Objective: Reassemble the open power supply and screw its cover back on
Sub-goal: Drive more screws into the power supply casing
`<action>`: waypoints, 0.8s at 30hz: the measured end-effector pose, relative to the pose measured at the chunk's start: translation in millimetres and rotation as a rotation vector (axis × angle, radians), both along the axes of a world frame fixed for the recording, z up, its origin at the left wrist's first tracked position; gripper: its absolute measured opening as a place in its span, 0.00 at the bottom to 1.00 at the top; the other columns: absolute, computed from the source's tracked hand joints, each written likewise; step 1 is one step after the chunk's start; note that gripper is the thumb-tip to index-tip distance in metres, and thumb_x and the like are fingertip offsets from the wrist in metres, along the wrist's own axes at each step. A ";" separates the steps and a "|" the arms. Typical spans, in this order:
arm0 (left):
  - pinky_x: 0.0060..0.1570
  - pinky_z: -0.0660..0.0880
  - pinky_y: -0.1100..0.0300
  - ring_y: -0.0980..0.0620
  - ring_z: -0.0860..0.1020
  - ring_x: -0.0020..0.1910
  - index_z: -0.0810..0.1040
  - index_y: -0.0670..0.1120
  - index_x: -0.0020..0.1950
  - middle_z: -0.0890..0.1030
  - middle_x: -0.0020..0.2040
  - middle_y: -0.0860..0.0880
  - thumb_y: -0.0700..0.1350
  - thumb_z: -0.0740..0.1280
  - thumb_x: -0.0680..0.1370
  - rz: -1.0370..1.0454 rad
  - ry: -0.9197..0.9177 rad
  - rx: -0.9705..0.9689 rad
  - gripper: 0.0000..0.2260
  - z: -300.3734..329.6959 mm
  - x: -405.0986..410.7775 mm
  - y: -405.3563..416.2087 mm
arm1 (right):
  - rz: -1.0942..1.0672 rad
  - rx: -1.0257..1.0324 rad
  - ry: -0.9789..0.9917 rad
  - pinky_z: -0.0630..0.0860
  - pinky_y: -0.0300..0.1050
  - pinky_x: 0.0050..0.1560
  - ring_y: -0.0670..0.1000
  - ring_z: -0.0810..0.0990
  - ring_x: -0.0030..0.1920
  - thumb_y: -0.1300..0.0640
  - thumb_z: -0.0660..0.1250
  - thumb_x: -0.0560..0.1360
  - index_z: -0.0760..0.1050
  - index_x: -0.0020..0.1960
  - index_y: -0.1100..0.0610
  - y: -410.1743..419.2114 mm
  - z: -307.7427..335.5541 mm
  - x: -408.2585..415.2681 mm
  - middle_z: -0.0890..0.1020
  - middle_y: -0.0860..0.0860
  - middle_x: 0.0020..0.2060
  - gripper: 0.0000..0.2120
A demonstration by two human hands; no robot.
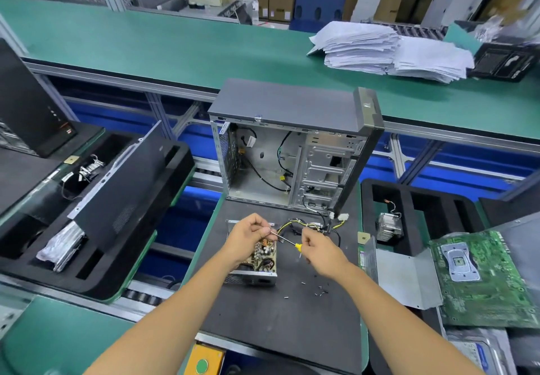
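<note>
The open power supply (261,260) lies on the dark mat, its circuit board with coils and capacitors showing, and its yellow and black wires (295,225) trail toward the case. My right hand (320,250) grips a screwdriver (289,241) by its yellow handle. My left hand (248,236) hovers over the board and pinches the tip of the metal shaft. The bent grey metal cover (406,279) lies to the right on the mat's edge. Several small dark screws (320,290) are scattered in front of the power supply.
An empty computer case (292,146) stands open just behind the power supply. A green motherboard (482,278) lies at the right and black foam trays (423,208) hold parts. At the left a black side panel (122,187) leans on another foam tray. Paper stacks (388,50) sit on the far bench.
</note>
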State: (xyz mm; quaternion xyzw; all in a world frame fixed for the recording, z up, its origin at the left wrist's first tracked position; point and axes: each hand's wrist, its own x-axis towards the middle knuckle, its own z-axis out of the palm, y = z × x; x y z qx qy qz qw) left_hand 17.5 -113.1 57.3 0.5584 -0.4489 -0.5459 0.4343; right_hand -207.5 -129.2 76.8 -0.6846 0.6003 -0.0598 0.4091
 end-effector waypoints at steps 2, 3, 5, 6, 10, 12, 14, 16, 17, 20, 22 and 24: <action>0.46 0.77 0.66 0.49 0.87 0.45 0.75 0.37 0.50 0.87 0.42 0.45 0.33 0.65 0.82 0.015 0.002 -0.003 0.02 -2.6 3.0 1.0 | -0.006 0.018 -0.024 0.69 0.46 0.37 0.49 0.76 0.34 0.54 0.57 0.70 0.64 0.38 0.49 0.2 3.3 3.0 0.79 0.44 0.28 0.03; 0.47 0.77 0.66 0.49 0.87 0.45 0.75 0.38 0.50 0.87 0.42 0.45 0.33 0.65 0.82 0.018 0.002 -0.002 0.02 -3.9 4.4 1.6 | -0.005 0.031 -0.049 0.68 0.45 0.36 0.51 0.76 0.34 0.55 0.58 0.71 0.64 0.38 0.50 0.2 4.8 4.1 0.80 0.46 0.30 0.03; 0.48 0.77 0.65 0.49 0.87 0.45 0.76 0.39 0.50 0.87 0.42 0.45 0.34 0.65 0.82 0.013 0.003 0.004 0.03 -5.8 7.1 2.1 | -0.013 0.087 -0.151 0.66 0.44 0.32 0.53 0.72 0.30 0.58 0.59 0.72 0.65 0.39 0.53 0.7 6.7 6.8 0.83 0.52 0.32 0.04; 0.48 0.77 0.64 0.49 0.87 0.45 0.76 0.39 0.50 0.87 0.42 0.44 0.34 0.65 0.83 0.015 0.011 0.010 0.02 -6.6 8.1 2.2 | -0.037 0.136 -0.221 0.64 0.42 0.29 0.53 0.70 0.27 0.60 0.59 0.74 0.66 0.40 0.56 1.9 7.2 8.4 0.83 0.54 0.32 0.05; 0.50 0.78 0.59 0.49 0.87 0.45 0.76 0.39 0.52 0.87 0.41 0.43 0.37 0.65 0.83 0.019 0.008 0.001 0.02 -8.5 10.8 1.8 | -0.132 0.251 -0.348 0.60 0.37 0.24 0.53 0.69 0.22 0.62 0.58 0.76 0.67 0.40 0.58 6.9 9.1 13.1 0.86 0.59 0.36 0.06; 0.54 0.79 0.55 0.47 0.87 0.46 0.76 0.40 0.52 0.87 0.42 0.42 0.37 0.65 0.83 -0.012 -0.066 -0.015 0.02 -10.3 14.7 2.0 | -0.124 0.235 -0.337 0.62 0.38 0.24 0.52 0.69 0.22 0.61 0.60 0.75 0.69 0.40 0.59 9.4 9.8 13.4 0.86 0.59 0.36 0.05; 0.55 0.79 0.52 0.46 0.87 0.46 0.76 0.40 0.51 0.87 0.42 0.41 0.37 0.65 0.83 -0.033 -0.090 -0.016 0.02 -11.1 19.2 2.9 | -0.140 0.263 -0.376 0.62 0.38 0.24 0.51 0.71 0.22 0.61 0.61 0.75 0.71 0.40 0.60 11.7 10.3 13.5 0.85 0.60 0.36 0.05; 0.58 0.79 0.47 0.44 0.87 0.47 0.76 0.40 0.50 0.86 0.44 0.39 0.37 0.65 0.83 -0.058 -0.094 -0.010 0.03 -11.0 22.9 2.8 | -0.197 0.320 -0.426 0.61 0.37 0.24 0.50 0.72 0.23 0.62 0.60 0.75 0.72 0.40 0.60 14.0 9.7 13.7 0.85 0.62 0.37 0.05; 0.59 0.78 0.47 0.43 0.87 0.47 0.77 0.40 0.50 0.86 0.44 0.38 0.37 0.65 0.83 -0.067 -0.092 -0.009 0.03 -10.3 24.0 2.6 | -0.238 0.345 -0.454 0.61 0.37 0.24 0.50 0.71 0.23 0.63 0.60 0.74 0.72 0.40 0.60 15.0 8.7 13.8 0.85 0.63 0.38 0.05; 0.58 0.80 0.51 0.44 0.87 0.47 0.78 0.40 0.51 0.87 0.44 0.39 0.37 0.64 0.84 -0.057 -0.062 -0.019 0.04 -8.0 25.5 3.1 | -0.349 0.405 -0.548 0.59 0.36 0.23 0.49 0.68 0.24 0.64 0.62 0.74 0.72 0.40 0.59 17.5 3.9 17.1 0.85 0.64 0.40 0.04; 0.53 0.81 0.57 0.46 0.87 0.46 0.78 0.40 0.51 0.87 0.43 0.40 0.36 0.65 0.83 -0.040 -0.041 -0.031 0.04 -7.3 26.3 3.9 | -0.388 0.437 -0.587 0.57 0.35 0.23 0.48 0.67 0.24 0.65 0.63 0.72 0.72 0.40 0.59 18.7 1.7 20.2 0.85 0.62 0.39 0.04; 0.49 0.80 0.61 0.48 0.87 0.44 0.78 0.38 0.51 0.87 0.43 0.42 0.36 0.65 0.83 -0.030 0.005 -0.021 0.04 -7.7 26.0 4.8 | -0.397 0.448 -0.601 0.57 0.35 0.23 0.48 0.67 0.25 0.65 0.63 0.71 0.73 0.38 0.58 19.5 0.3 22.2 0.84 0.60 0.38 0.05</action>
